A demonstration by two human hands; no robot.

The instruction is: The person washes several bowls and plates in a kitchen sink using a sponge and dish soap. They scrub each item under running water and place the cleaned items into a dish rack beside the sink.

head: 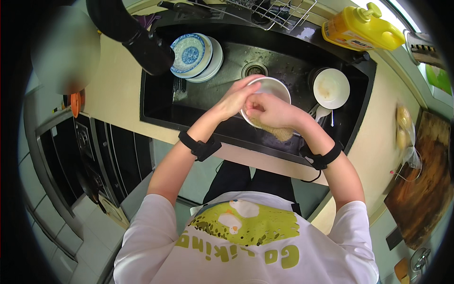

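My left hand (237,96) grips the rim and side of a white bowl (272,87), tilted over the front of a black sink (227,126). My right hand (275,110) reaches over the bowl's near rim, fingers curled at its inside. Pinched in that hand is a tan fibrous scrubbing pad (280,133), part of which hangs outside the bowl. To the left in the sink, white plates are stacked under a blue-patterned dish (191,54). Another white bowl (331,88), stained inside, rests at the right, with a white spoon (322,113) below it.
A black faucet (150,53) juts over the sink's left side; the drain (254,69) lies behind my hands. Behind the sink are a wire rack (283,14) and a yellow pump bottle (361,28). On the right are a plastic bag (411,152) and a wooden board (422,181).
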